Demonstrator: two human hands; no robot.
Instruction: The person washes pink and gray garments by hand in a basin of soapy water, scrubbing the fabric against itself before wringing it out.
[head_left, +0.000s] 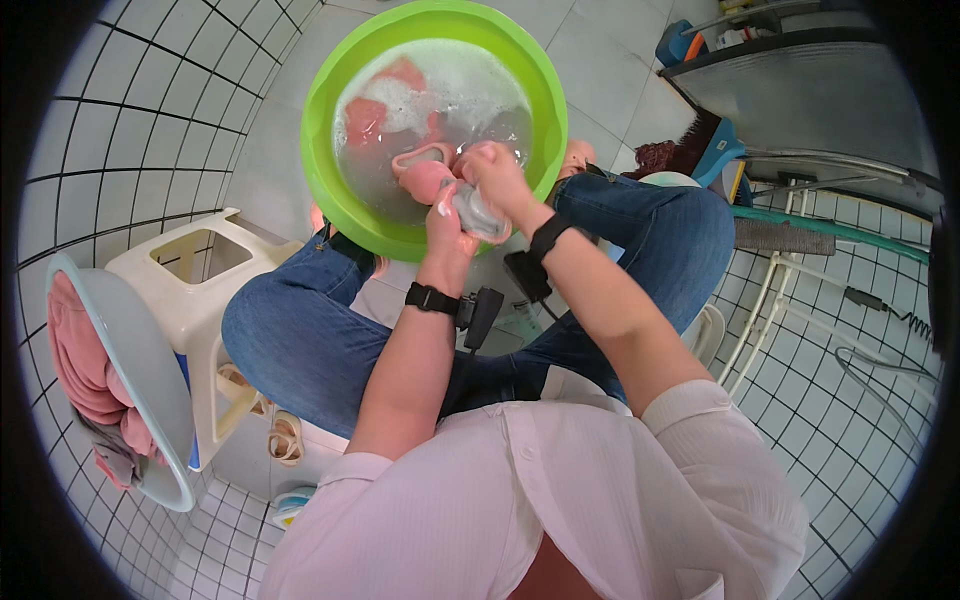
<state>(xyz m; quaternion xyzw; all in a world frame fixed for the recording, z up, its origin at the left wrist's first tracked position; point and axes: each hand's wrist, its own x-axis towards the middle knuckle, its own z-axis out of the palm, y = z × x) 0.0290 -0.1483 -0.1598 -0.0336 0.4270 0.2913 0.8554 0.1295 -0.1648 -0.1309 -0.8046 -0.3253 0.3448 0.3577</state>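
Note:
A green plastic basin (322, 172) of soapy water stands on the floor between my feet. Over its near side, my left hand (448, 225) grips a wet pink and grey garment (426, 180) from below. My right hand (499, 176) clutches the same garment a little higher and to the right. A grey part of the cloth (476, 210) bulges between the two hands, and a pink loop hangs to the left above the water. More pink cloth (366, 120) floats among the suds towards the basin's far left.
On the left, a pale blue basin (124, 330) with pink and grey clothes (86, 352) rests by a cream plastic stool (169, 300). Sandals (285, 437) lie beneath. To the right are a blue broom head (718, 154), a green pole (832, 229) and a white metal rack (757, 322).

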